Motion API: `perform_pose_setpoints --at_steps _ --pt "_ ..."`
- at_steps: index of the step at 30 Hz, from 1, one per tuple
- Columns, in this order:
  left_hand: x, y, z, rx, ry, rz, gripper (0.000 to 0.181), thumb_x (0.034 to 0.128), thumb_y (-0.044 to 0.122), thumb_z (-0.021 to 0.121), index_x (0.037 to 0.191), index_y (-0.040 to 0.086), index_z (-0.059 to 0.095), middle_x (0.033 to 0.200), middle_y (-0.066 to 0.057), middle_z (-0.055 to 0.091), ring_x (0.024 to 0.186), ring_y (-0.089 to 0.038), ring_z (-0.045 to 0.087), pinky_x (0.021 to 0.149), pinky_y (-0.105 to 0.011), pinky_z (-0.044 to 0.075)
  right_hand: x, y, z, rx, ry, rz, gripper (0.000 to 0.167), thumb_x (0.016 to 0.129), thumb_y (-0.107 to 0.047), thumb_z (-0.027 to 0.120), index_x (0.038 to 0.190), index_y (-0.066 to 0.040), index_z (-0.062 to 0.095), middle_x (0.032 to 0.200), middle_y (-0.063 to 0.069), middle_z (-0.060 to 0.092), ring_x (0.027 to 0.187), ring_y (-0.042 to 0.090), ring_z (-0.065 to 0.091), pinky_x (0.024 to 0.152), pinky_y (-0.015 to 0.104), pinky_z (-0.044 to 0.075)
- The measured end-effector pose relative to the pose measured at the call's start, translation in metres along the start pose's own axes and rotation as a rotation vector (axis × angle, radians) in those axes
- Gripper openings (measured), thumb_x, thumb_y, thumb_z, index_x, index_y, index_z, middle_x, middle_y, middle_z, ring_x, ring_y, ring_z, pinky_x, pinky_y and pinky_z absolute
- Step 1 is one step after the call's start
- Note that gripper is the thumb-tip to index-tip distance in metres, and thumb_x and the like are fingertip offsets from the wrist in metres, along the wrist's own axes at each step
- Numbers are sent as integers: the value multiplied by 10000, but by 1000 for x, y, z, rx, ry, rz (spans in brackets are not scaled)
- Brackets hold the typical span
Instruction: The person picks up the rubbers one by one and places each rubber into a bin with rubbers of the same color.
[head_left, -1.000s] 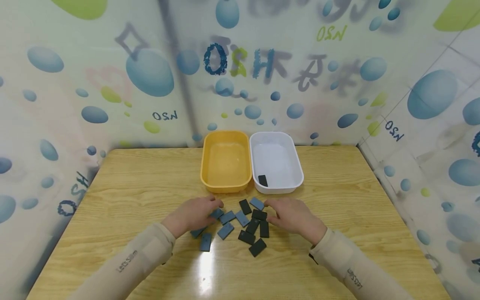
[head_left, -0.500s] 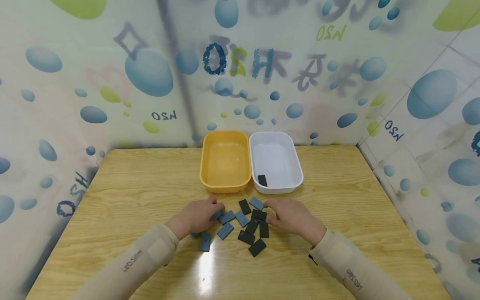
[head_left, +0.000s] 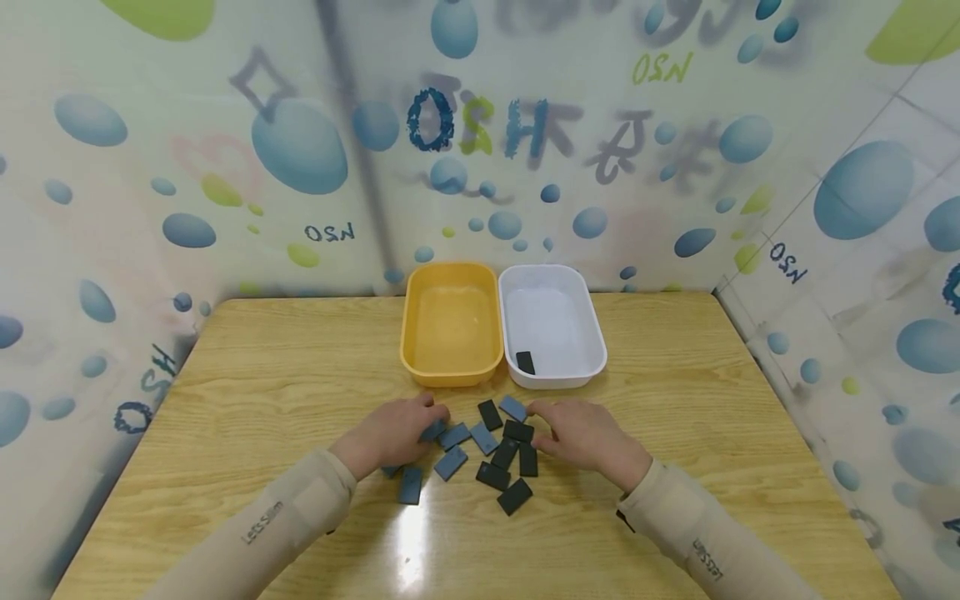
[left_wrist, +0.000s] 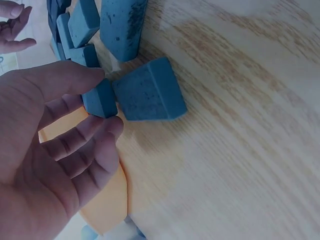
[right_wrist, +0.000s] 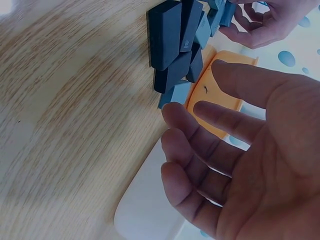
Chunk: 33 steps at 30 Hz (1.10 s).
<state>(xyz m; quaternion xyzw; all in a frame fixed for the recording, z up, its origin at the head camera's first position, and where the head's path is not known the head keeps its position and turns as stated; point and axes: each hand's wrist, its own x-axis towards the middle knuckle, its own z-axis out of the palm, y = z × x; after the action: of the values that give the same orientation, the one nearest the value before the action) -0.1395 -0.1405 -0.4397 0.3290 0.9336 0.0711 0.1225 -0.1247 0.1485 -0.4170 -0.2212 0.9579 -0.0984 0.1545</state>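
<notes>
So nearest the person on the wooden table (head_left: 300,350) there's a loose black block (head_left: 515,497) and, off to its left, a blue block (head_left: 410,485), both on the near side of the fingers. A bit further up, the left hand (head_left: 390,429) is right over the blue bunch, thumb and fingertips nearly closed, pinching the ends of one small blue piece (left_wrist: 101,97), with another blue one just beside it. The right hand (head_left: 581,429) is loosely spread, fingers a little bent, holding nothing, its fingertips just beside the farthest blue piece and the dark cluster. My count: six black on the table, seven blue I can make out, though the left hand covers part of that lot. Past those sit two bins side by side, yellow bin (head_left: 453,308) and white bin (head_left: 555,317), the white one with one black piece (head_left: 525,362) inside. Behind is a bubble-print wall (head_left: 637,233).
</notes>
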Motion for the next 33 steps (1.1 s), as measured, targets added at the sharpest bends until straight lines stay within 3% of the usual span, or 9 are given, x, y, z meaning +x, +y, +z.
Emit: perform_pose_setpoints --at_steps 10,25,33 --pt "-1 3 -6 -9 -29 -44 348 838 183 750 1162 179 622 997 -18 559 779 -161 556 701 -365 492 0 -1 -1 5 -5 -4 414 902 -302 691 1278 -171 579 659 -69 525 580 101 470 541 289 390" --pt "-2 11 -22 19 -11 14 359 835 174 743 1168 188 611 967 1 544 684 -117 480 615 -303 447 -2 0 0 13 9 -11 413 902 -299 689 1279 -170 580 651 -74 529 574 92 473 539 291 396" --pt "0 14 -30 17 6 44 387 818 160 753 1178 182 612 1019 -10 567 714 -136 531 642 -323 481 -2 0 0 5 20 -20 408 900 -303 691 1271 -172 582 658 -74 535 575 83 473 541 288 399"
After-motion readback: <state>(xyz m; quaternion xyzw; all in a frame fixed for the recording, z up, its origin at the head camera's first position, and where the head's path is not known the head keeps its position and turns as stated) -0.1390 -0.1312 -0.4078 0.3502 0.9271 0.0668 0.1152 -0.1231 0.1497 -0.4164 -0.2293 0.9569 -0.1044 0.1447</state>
